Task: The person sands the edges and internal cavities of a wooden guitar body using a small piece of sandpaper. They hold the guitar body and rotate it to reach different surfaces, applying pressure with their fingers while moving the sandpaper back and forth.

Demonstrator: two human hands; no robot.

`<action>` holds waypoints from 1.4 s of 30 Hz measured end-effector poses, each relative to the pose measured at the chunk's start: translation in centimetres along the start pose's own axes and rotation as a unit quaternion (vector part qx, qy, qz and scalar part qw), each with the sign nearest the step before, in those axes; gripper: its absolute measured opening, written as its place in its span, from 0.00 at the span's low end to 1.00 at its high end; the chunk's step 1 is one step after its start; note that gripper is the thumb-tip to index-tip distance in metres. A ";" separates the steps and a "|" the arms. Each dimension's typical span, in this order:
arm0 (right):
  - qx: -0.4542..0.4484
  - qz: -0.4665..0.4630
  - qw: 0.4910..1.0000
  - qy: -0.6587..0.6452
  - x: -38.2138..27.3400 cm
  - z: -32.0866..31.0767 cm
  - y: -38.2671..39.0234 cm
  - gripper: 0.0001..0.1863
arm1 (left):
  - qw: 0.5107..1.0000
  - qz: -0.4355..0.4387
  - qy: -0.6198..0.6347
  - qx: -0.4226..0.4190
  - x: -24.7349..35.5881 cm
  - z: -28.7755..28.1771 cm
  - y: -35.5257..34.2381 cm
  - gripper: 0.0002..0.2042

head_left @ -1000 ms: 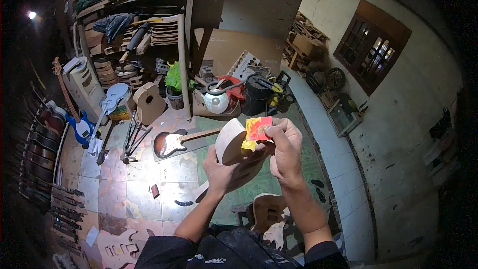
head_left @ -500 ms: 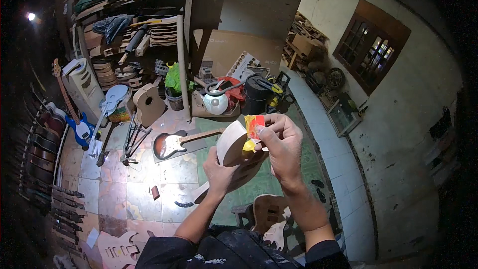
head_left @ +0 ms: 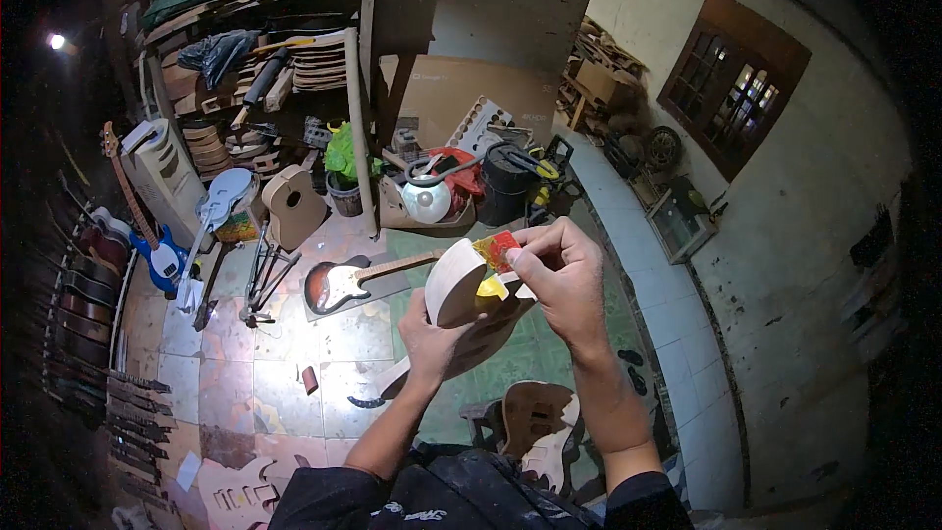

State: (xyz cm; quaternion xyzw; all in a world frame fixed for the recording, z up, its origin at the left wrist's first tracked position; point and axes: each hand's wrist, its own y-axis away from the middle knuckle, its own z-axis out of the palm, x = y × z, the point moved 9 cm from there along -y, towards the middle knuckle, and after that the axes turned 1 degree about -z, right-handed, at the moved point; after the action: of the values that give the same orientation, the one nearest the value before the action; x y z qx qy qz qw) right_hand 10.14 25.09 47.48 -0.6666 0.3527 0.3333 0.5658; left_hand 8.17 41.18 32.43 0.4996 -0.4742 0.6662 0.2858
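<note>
Guitar body of pale bare wood, held up tilted before the chest, thick rounded edge facing up and left. Left hand closed around its lower left side, fingertips hidden by wood. Right hand with thumb and fingers pinched together on a red and yellow sheet, right beside the top of that rounded edge. Below the sheet, between wood and right hand, a yellow scrap, possibly part of the same piece.

On the floor beyond, a sunburst guitar lying flat, plus a reddish-brown block nearer on pale tiles. Toward the shelves, 2 blue instruments: a light blue guitar and a darker blue guitar, with an unpainted acoustic body just to the right. Close to the dark shirt, 2 more unfinished bodies: right-hand body and left-hand body.
</note>
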 end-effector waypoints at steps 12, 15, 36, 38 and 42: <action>0.031 -0.020 0.997 -0.061 0.2 -1.6 0.6 0.07 | 0.998 -0.049 0.023 0.012 -4.4 -1.1 -2.2 0.24; 0.097 0.000 0.993 -0.070 2.0 -4.7 1.3 0.07 | 0.990 -0.080 0.118 0.003 -5.5 -2.0 -4.1 0.23; 0.424 0.154 0.888 -0.089 17.6 -19.9 12.4 0.05 | 0.931 -0.158 0.314 0.096 -16.4 -8.1 -13.0 0.23; 0.468 0.199 0.858 -0.077 21.1 -22.6 15.6 0.03 | 0.932 -0.150 0.305 0.127 -17.2 -7.8 -14.3 0.22; 0.471 0.266 0.836 0.092 24.7 -23.9 18.6 0.02 | 0.920 -0.150 0.319 0.175 -17.0 -5.2 -17.4 0.17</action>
State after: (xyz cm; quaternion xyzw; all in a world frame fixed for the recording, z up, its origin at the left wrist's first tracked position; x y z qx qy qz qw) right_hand 8.48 -2.89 20.26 -0.2281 0.6812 0.2019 0.6658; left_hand 26.74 54.25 22.25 0.3680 -0.1539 0.8118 0.4264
